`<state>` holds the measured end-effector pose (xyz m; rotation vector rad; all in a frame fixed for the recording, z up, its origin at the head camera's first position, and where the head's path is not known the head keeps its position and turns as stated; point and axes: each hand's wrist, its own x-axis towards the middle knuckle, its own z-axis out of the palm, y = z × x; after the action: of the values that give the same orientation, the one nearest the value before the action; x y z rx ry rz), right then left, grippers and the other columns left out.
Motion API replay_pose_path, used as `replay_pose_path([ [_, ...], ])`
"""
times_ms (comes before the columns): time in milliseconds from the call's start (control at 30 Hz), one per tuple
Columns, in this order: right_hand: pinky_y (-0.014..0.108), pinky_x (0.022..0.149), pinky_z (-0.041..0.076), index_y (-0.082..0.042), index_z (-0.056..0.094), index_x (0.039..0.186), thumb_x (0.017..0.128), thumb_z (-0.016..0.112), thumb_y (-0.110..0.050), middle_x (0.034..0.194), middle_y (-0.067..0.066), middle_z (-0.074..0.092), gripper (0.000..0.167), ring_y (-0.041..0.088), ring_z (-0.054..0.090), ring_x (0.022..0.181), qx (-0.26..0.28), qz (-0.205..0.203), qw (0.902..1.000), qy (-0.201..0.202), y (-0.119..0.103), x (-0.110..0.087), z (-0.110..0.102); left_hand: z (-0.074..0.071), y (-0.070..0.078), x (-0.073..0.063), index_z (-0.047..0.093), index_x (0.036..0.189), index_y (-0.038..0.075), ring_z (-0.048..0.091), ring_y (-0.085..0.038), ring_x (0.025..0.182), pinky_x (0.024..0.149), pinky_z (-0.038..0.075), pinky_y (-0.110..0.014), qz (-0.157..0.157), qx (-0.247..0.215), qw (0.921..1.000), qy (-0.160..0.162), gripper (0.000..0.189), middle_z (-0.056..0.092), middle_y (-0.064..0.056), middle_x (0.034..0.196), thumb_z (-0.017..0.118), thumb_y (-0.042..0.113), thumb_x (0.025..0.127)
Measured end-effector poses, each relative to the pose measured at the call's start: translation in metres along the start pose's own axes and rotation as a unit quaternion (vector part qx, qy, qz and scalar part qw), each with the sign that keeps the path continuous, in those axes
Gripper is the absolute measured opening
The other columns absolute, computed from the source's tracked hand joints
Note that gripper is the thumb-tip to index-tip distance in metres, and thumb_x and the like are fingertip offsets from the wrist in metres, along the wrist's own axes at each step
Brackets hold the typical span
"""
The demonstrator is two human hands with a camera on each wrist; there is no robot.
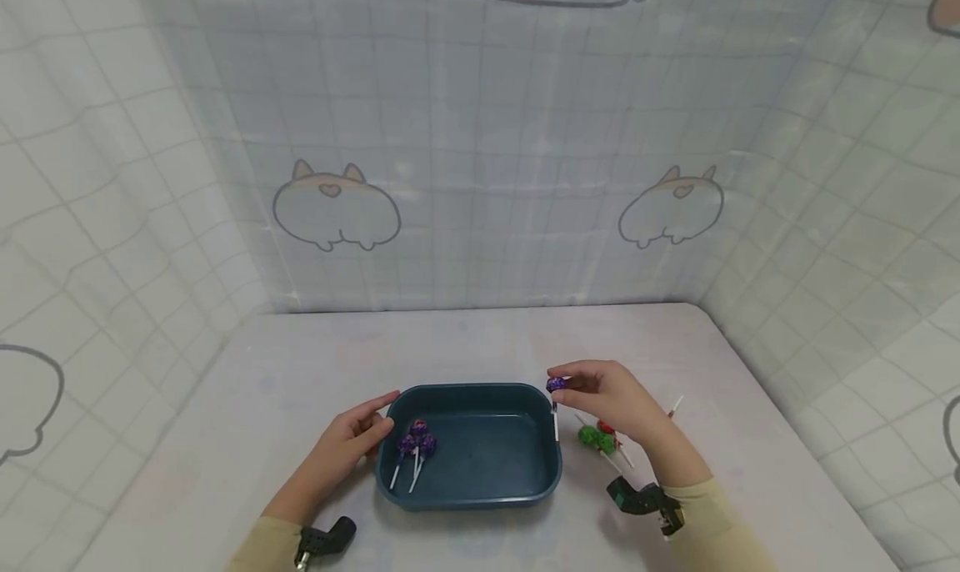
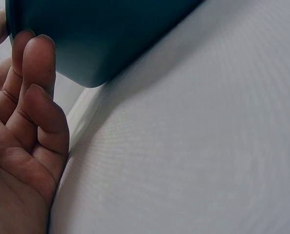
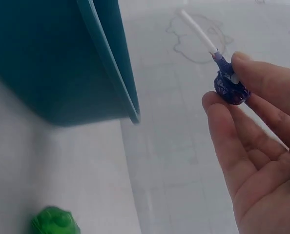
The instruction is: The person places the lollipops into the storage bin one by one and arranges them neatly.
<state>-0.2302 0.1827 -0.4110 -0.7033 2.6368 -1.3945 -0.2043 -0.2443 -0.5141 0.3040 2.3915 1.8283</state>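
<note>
Head camera: got a purple lollipop pinched by the candy end in the fingers of the right hand, stick down, right by the right end of a dark teal tub. Can see a little cluster of other purple lollipops lying inside, over toward the left end. Got the left hand up against the left edge of the tub too. Can also spot some green candy and a red lollipop bunched together on the whitish bench near the right wrist, plus a white stick poking out past that forearm. Left wrist camera: pretty much just bent fingers at the outer wall of the tub, near a corner, with pale bench beside. Can't really tell about an actual pinch on the rim from this. Right wrist camera: back to the purple lollipop, held with a narrow grip between thumb and fingertips, stick aimed up and left in this view. Sits clear of the tub wall here, with a visible gap between. Can make out green candy down low as well, partly cut off.
</note>
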Motion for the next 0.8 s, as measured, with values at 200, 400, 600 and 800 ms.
replay_pose_path([
  [200,0.027,0.081,0.054,-0.025,0.070,0.121,0.089,0.074,-0.039,0.108,-0.009,0.069,0.035,0.011,0.066,0.095,-0.004,-0.008,0.9999,-0.013,-0.007,0.004,0.011,0.002,0.012,-0.003,0.049,0.145,0.009,0.055,-0.026,0.063,0.056,0.049,-0.034,0.013,0.005,0.9998,-0.011,0.046,0.058,-0.011,0.082,0.060,0.019,0.101],
  [400,0.028,0.076,0.055,-0.024,0.072,0.120,0.088,0.075,-0.040,0.101,-0.013,0.069,0.036,0.010,0.066,0.088,-0.029,-0.026,0.9982,-0.045,-0.021,0.016,0.016,0.003,0.031,-0.010,0.051,0.143,0.006,0.056,-0.029,0.064,0.057,0.049,-0.033,0.018,0.006,0.9998,-0.007,0.046,0.059,-0.012,0.083,0.061,0.018,0.100],
  [600,0.028,0.076,0.055,-0.018,0.072,0.115,0.089,0.075,-0.036,0.097,-0.013,0.070,0.032,0.008,0.067,0.086,-0.037,-0.056,0.9918,-0.109,-0.033,0.035,0.024,0.002,0.031,-0.010,0.051,0.143,0.007,0.055,-0.027,0.065,0.058,0.049,-0.033,0.007,0.007,0.9999,-0.007,0.046,0.058,-0.012,0.083,0.061,0.019,0.100],
  [800,0.022,0.077,0.053,-0.021,0.070,0.109,0.089,0.076,-0.029,0.100,-0.014,0.068,0.022,0.002,0.067,0.088,-0.074,-0.092,0.9815,-0.151,-0.039,0.057,0.046,0.004,0.030,-0.011,0.051,0.143,0.007,0.055,-0.030,0.063,0.057,0.049,-0.034,0.014,0.007,0.9999,-0.006,0.046,0.059,-0.012,0.082,0.061,0.019,0.100],
])
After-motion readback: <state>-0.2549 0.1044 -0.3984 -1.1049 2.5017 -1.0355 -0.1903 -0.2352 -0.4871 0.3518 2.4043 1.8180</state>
